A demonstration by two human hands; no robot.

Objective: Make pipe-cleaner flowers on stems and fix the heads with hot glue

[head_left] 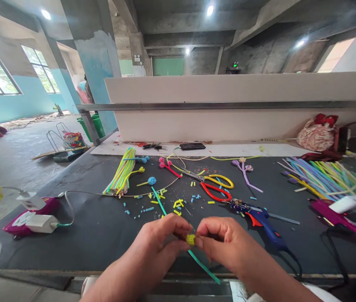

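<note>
At the front of the table, my left hand (162, 241) and my right hand (222, 239) meet, fingers pinched around a small yellow chenille cluster (190, 240). Both sets of fingertips press on it, one from each side. A long teal chenille stem (203, 266) runs under my hands towards the table's front edge; whether my left hand touches it I cannot tell. Just beyond my fingers lie loose yellow cut pieces (178, 204) and blue cut pieces (196, 198). A blue glue gun (267, 228) rests right of my right hand, and scissors (217, 186) with red and yellow handles lie farther back.
A bundle of chenille stems (123, 172) lies back left, another bundle (325, 176) at right. Finished-looking sprigs include a pink one (168, 165) and a purple one (244, 172). Magenta power strips (17, 222) with cables flank the dark table (86, 235). A phone (192, 146) lies behind.
</note>
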